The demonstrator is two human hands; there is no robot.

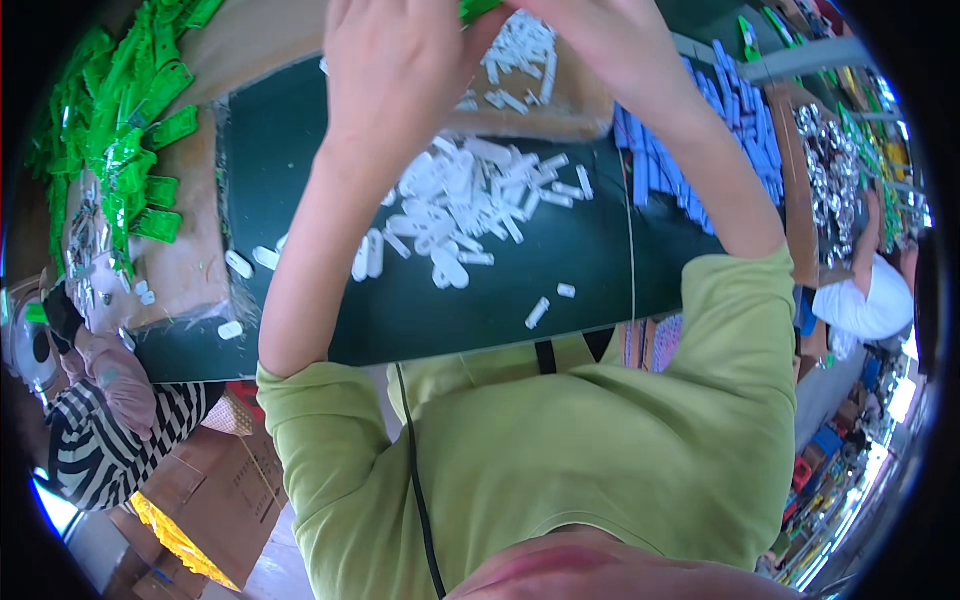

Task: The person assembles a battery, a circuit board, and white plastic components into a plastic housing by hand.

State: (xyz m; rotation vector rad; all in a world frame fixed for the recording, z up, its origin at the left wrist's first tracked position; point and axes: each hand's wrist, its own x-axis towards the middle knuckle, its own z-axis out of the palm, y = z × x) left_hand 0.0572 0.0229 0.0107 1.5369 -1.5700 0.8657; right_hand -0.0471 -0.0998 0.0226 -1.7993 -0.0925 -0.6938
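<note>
At the top edge, my left hand (pixel 395 75) and my right hand (pixel 590 35) come together around a green plastic piece (pixel 478 9). Both hands are closed on it, though the frame cuts off most of the fingers and of the piece. Below them, a heap of small white plastic parts (pixel 465 200), some oval and some narrow strips, lies on the dark green tabletop (pixel 430 315). More white strips (pixel 525 45) sit in a cardboard tray (pixel 500 125) beneath my hands. A few loose white parts (pixel 538 313) are scattered near the table's front edge.
Green plastic pieces (pixel 130 120) pile up on cardboard at the left. Blue-violet strips (pixel 655 165) are stacked at the right, beside a box of shiny metal parts (pixel 828 180). A person in striped clothing (pixel 95 440) sits at the left; another in white (pixel 868 300) works at far right.
</note>
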